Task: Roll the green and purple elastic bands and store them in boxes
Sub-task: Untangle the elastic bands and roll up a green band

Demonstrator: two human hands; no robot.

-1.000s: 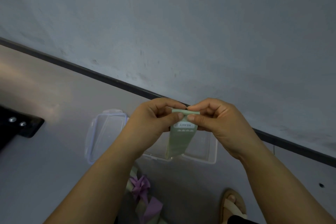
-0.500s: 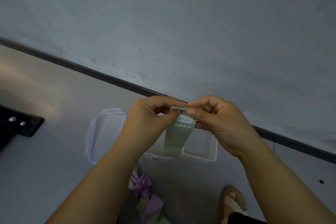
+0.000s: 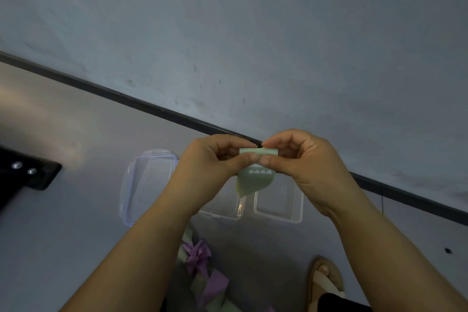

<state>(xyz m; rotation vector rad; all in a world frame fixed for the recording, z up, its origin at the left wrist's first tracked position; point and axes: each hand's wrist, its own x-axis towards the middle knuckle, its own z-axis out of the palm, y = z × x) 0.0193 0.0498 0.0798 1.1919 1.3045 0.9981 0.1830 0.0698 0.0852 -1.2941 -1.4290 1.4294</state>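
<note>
Left hand (image 3: 215,159) and right hand (image 3: 304,159) pinch the green band's (image 3: 255,177) rolled top, keeping it tight. Tail hangs free above open boxes (image 3: 278,215).

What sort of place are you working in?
Probably indoors, sitting low: smooth grey floor, dark skirting strip below a scuffed pale wall, and a sandalled foot near the clear boxes.

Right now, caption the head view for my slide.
Left hand and right hand pinch the partly rolled green elastic band above two open clear boxes, purple bands lying on the floor.
</note>
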